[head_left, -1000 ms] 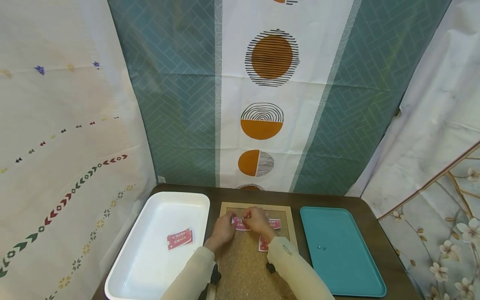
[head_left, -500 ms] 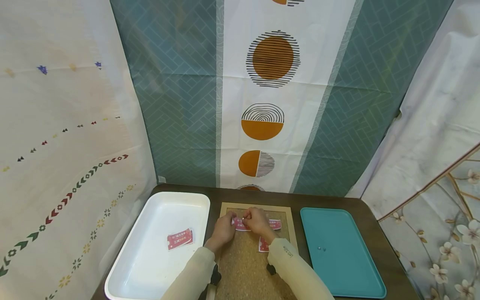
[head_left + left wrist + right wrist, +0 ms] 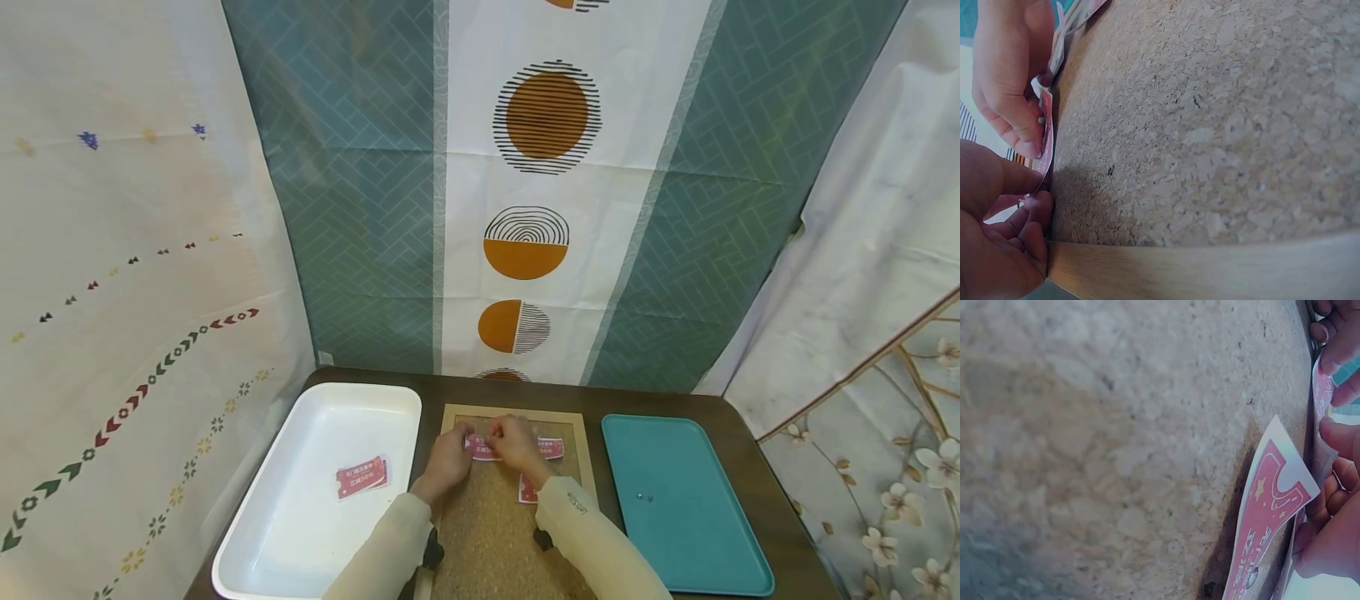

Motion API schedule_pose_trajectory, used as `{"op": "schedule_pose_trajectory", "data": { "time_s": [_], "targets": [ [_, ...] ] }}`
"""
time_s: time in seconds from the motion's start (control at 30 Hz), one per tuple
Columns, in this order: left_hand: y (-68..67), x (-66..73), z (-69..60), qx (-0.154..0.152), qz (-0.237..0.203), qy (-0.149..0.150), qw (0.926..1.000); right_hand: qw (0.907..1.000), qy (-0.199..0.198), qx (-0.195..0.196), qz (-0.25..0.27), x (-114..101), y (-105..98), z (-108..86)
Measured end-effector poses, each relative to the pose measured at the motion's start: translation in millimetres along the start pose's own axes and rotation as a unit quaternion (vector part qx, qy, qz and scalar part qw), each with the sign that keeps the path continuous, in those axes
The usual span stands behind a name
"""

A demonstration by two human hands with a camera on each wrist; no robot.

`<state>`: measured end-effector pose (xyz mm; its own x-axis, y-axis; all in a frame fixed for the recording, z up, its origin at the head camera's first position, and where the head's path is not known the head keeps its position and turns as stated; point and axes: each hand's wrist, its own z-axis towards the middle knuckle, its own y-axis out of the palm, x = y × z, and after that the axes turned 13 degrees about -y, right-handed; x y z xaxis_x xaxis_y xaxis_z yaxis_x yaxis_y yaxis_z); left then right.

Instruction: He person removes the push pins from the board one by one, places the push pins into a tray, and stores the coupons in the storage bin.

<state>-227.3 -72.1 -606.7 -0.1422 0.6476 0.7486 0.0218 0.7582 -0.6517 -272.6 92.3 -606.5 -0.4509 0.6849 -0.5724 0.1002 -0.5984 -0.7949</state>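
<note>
Shows next to no change over the last second: keeps the red coupon (image 3: 482,451) in the far left part of the cork board (image 3: 491,537), pinched at its left end by the left hand (image 3: 448,457). Curls the right hand (image 3: 516,442) over the coupon's middle; cannot tell about anything held there. Suggests, by such stillness, fastening underway rather than finished. Leaves two other coupons (image 3: 551,448) on the board, partly hidden from the head view, overlapping coupons (image 3: 362,477) in the white tray (image 3: 300,533), and small shiny bits (image 3: 639,496) in the teal tray (image 3: 690,533).
</note>
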Motion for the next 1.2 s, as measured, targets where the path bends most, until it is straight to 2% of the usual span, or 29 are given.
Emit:
{"op": "schedule_pose_trajectory", "data": {
  "time_s": [0.17,0.33,0.47,0.6,0.7,0.9,1.03,1.2],
  "targets": [
    [-0.6,-0.5,-0.3,0.000,-0.004,0.002,1.0000,1.0000,-0.007,0.000,-0.003,2.0,1.4,0.1],
    [-2.0,-0.4,-2.7,-0.016,-0.008,-0.001,0.9998,0.9998,-0.021,-0.006,0.006,7.4,2.5,-1.9],
    [-4.3,0.2,-5.1,-0.024,-0.006,-0.003,0.9997,0.9984,-0.023,-0.021,0.048,10.4,0.1,-3.4],
    [-8.3,2.3,-4.5,-0.016,-0.002,0.009,0.9998,0.9962,-0.031,-0.022,0.079,10.9,-6.4,-2.9],
    [-11.4,4.5,-2.8,-0.008,0.007,0.009,0.9999,0.9964,-0.040,-0.023,0.072,9.9,-13.1,-3.3],
    [-15.6,9.3,-2.6,-0.013,0.009,-0.010,0.9998,0.9966,-0.047,-0.034,0.059,9.7,-23.9,-8.1],
    [-18.7,10.7,-3.1,-0.008,0.011,-0.005,0.9999,0.9964,-0.059,-0.035,0.051,10.0,-28.3,-12.1],
    [-22.9,10.7,-4.4,0.011,0.015,0.003,0.9998,0.9952,-0.052,-0.039,0.074,11.8,-31.8,-16.7]
  ]
}}
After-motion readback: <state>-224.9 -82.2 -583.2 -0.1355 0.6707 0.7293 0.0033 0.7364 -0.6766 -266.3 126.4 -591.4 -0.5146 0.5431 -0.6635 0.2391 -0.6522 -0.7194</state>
